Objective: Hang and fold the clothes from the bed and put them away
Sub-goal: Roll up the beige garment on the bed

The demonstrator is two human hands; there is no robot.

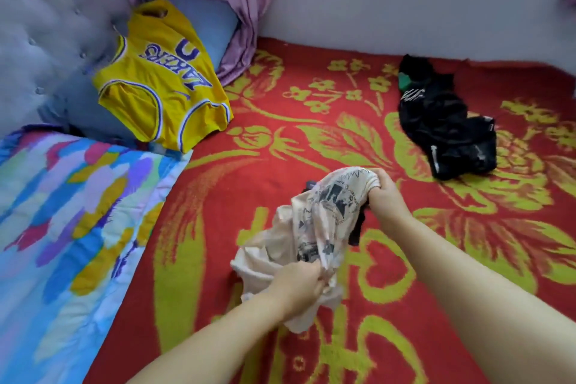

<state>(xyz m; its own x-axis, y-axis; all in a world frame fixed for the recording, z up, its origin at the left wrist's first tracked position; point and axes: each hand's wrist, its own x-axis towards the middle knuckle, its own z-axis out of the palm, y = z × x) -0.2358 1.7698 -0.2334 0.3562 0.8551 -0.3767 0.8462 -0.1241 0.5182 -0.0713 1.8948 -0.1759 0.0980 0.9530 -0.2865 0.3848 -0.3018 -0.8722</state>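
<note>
Both hands clenched on cloth: left hand (pixel 300 285) near, right hand (pixel 385 193) farther out.

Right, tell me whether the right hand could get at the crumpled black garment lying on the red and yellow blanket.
Probably yes, once freed: the right hand grips the cream printed shirt, and only bare red and yellow blanket lies between it and the crumpled black garment.

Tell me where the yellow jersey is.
In the head view, the yellow jersey lies upper left, draped over the blue pillow against the headboard.
</note>
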